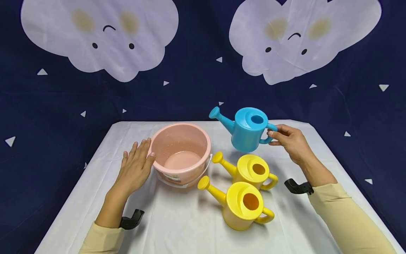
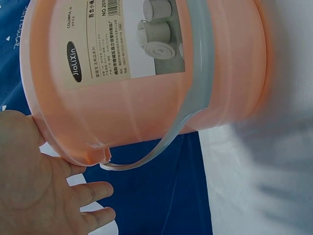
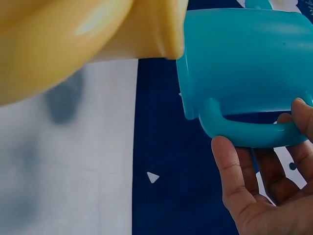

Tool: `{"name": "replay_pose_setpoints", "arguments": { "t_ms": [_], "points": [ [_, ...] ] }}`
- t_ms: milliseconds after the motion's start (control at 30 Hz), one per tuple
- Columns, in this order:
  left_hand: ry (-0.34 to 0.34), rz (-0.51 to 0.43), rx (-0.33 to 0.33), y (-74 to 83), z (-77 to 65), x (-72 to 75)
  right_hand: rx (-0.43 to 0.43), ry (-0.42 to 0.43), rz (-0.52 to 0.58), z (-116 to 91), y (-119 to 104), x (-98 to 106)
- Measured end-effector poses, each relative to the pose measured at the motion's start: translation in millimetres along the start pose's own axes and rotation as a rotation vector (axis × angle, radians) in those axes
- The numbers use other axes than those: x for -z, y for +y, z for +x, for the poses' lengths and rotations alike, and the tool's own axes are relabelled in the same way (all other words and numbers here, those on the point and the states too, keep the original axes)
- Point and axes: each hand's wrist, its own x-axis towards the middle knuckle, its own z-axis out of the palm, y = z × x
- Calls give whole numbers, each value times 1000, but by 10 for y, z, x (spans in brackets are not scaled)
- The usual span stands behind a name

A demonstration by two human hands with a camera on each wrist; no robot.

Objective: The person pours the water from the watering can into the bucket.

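Observation:
At the far right of the table a blue watering can (image 1: 247,132) points its spout to the left. My right hand (image 1: 289,143) holds it by the handle (image 3: 254,133), thumb and fingers around the loop. My left hand (image 1: 134,167) lies with straight fingers against the left side of a pink bucket (image 1: 180,173), right at its rim. A white carrying handle (image 2: 193,93) hangs down the bucket's side, beside a printed label (image 2: 122,41). No object is in the bucket. Two yellow watering cans stand nearer, one (image 1: 250,169) behind the other (image 1: 241,208).
The bucket and cans are on a white cloth-covered table (image 1: 171,225). A dark blue backdrop (image 1: 193,63) with clouds and small triangles rises behind the table's back edge. Both yellow spouts point left toward the bucket's right side.

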Motion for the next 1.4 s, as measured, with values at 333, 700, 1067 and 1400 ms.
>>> {"name": "replay_pose_setpoints", "arguments": {
  "t_ms": [333,700,1067,1400],
  "points": [
    [-10,3,-1,2,0,20,13,-2,-1,-45,-110,-1],
    [-1,1,3,-7,9,-5,49,-17,-2,-86,-183,10],
    [11,-4,-1,-9,1,-19,77,-35,-8,-127,-247,30],
    [11,-1,-1,-8,5,-22,91,-49,4,-171,-316,27]
  ]
}}
